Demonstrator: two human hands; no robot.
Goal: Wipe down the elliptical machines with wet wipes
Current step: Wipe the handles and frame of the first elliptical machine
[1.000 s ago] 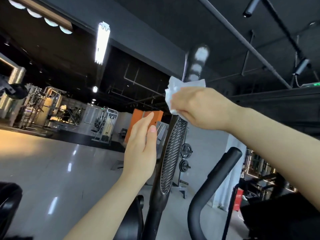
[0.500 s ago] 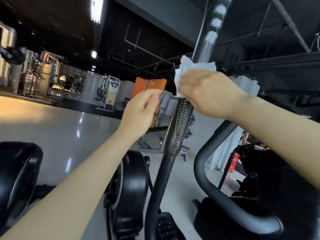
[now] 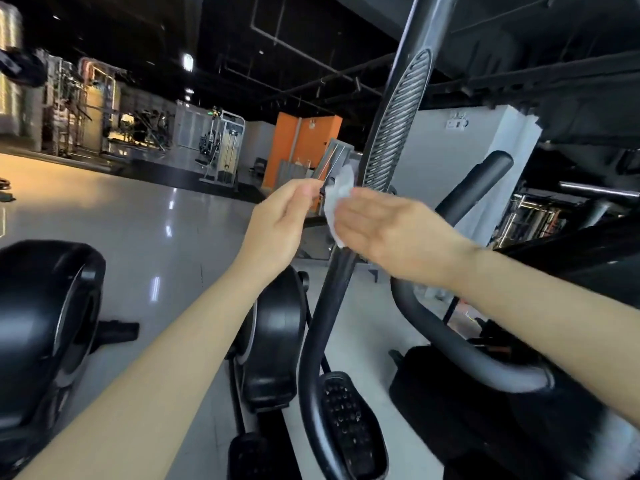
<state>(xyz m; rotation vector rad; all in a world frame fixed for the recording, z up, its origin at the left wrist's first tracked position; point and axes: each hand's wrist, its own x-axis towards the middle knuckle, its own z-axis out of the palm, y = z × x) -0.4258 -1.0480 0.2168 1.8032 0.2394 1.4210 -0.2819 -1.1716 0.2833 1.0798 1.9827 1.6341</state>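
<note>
— Glossy grey floor [image 3: 145,216] is reflecting the ceiling lights, and weight machines [image 3: 221,147] are standing far back by an orange wall [image 3: 301,147]. What are the hands doing?

— Both are meeting at the elliptical's tall black handlebar [image 3: 346,271]. The right hand [image 3: 391,230] is lying with fingers stretched out flat, pressing a white wet wipe [image 3: 337,199] against the bar just below the ribbed grip [image 3: 398,126].

— And the left hand [image 3: 277,223]?

— It is reaching in from the left, fingers loosely curled, thumb and fingertip meeting near the wipe's upper edge. Whether it is actually pinching the wipe, I cannot tell.

— What is sitting below?

— A studded black pedal [image 3: 346,427] is sitting at the foot of the bar, a black flywheel housing [image 3: 273,341] is standing just behind it, and a second curved handlebar [image 3: 460,337] is sweeping up on the right
</note>
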